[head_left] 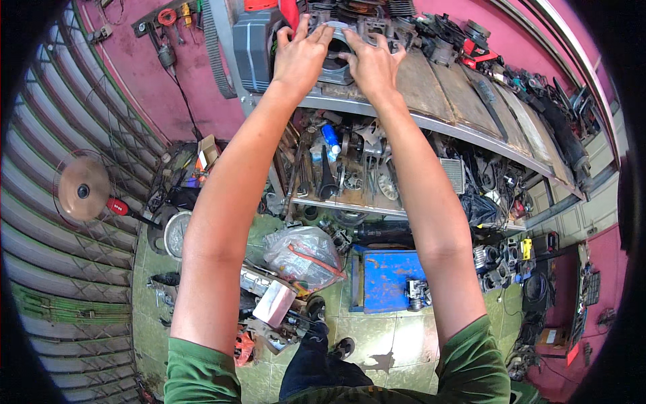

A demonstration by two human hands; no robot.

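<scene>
Both arms reach forward to the far side of the workbench. A grey metal engine part (336,74) with a round opening sits at its edge between my hands. My left hand (302,59) grips its left side, fingers bent over the upper rim. From the other side, my right hand (374,66) holds it, thumb near the opening and the other fingers bent. My fingers hide part of its rim. Just left of my left hand stands a dark grey boxy case (256,50). Beyond my hands are more metal engine parts (360,8).
The wooden workbench (424,84) has a metal front edge. Below it, a shelf (356,200) is crowded with tools and parts. On the floor are a blue metal tray (387,279) and a filled clear plastic bag (303,252). A fan (83,190) stands left by the shutter.
</scene>
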